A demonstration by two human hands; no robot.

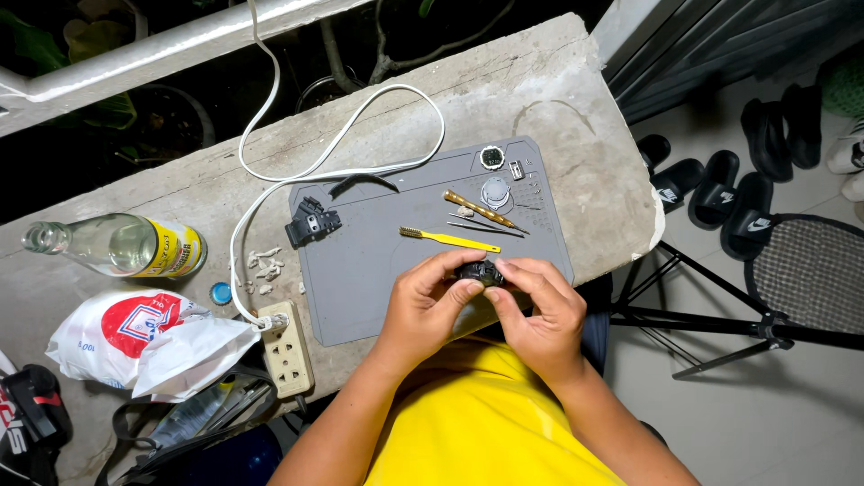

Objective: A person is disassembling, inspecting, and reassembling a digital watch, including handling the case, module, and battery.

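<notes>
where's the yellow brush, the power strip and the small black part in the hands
yellow brush [454, 238]: head view, middle of its yellow handle
power strip [286, 351]: head view, middle of its socket face
small black part [482, 273]: head view, its top, showing between the fingertips of both hands

On my feed, a clear bottle lies on the concrete table beside a white plastic bag. A white power strip sits near the grey mat; black sandals rest on the floor.
</notes>
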